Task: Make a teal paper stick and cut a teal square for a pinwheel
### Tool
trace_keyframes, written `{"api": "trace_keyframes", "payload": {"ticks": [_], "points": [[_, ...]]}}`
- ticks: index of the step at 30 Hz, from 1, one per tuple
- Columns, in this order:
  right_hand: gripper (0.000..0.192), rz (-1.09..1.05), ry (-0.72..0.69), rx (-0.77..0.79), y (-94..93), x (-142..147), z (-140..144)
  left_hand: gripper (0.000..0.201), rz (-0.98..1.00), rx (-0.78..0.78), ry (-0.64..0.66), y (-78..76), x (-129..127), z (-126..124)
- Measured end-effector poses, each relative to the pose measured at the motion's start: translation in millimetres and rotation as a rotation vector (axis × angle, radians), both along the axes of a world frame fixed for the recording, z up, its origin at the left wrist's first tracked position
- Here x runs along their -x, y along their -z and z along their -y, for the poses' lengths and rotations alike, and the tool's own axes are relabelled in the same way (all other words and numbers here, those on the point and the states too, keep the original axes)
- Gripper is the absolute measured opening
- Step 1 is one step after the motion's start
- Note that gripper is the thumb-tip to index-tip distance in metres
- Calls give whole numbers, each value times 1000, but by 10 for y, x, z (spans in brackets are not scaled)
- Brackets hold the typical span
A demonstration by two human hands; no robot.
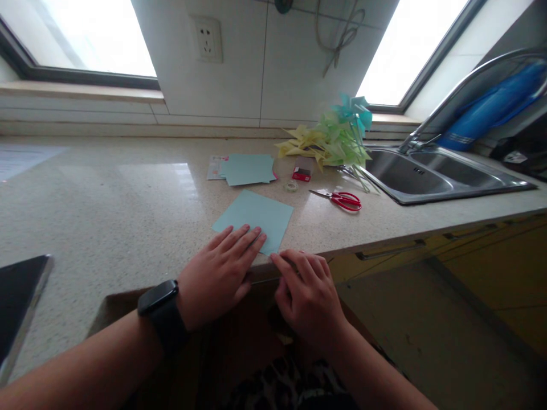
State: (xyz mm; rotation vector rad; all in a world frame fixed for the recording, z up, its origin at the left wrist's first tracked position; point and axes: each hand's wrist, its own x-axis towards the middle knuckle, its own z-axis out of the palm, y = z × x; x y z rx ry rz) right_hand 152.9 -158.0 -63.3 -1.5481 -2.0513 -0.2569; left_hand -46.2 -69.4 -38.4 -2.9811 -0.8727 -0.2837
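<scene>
Big speckled table (128,199) runs wall to wall under the windows, with a steel double sink (431,176) set in at the right and a curved tap (461,85) over it. Something blue (491,108) sits behind the tap, can't read any label on it. Near the sink there's a heap of yellow, green and teal paper pinwheels (333,136). Left of those, a stack of light blue paper (248,168). Closer in, a single light blue paper sheet (256,219) lies right at the table's front edge. Left hand (217,273), black watch (160,304) on the wrist, is flat with fingers spread on the sheet's near corner. Right hand (307,293) is curled at the table's edge just beside that corner, fingertips touching it, not gripping anything. Red scissors (342,199), a small red box (302,169) (print too small to read) and a tape roll (290,186) sit beyond.
</scene>
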Motion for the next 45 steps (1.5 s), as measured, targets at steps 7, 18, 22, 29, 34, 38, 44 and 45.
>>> {"api": "trace_keyframes", "payload": {"ticks": [7,18,22,29,34,38,44,45], "points": [[44,71,33,16,-50,20,-30,70,-12,-4,-12,-11,-6,1],[44,87,42,23,-59,2,-51,72,29,-47,14,-15,3,2],[43,41,-11,2,-29,-36,-35,68,21,-8,90,-44,-10,-4],[38,-22,-92,-34,5,-115,-9,72,34,33,89,-59,-12,-12],[40,-35,-106,-58,25,-113,10,72,29,42,87,-62,-11,-8],[40,-26,-93,-51,30,-101,16,71,19,48,85,-73,-13,-7],[38,5,-52,-30,11,-73,-1,68,-5,26,90,-52,-8,-13],[38,13,-43,-23,3,-69,-5,68,-10,20,90,-46,-7,-12]]}}
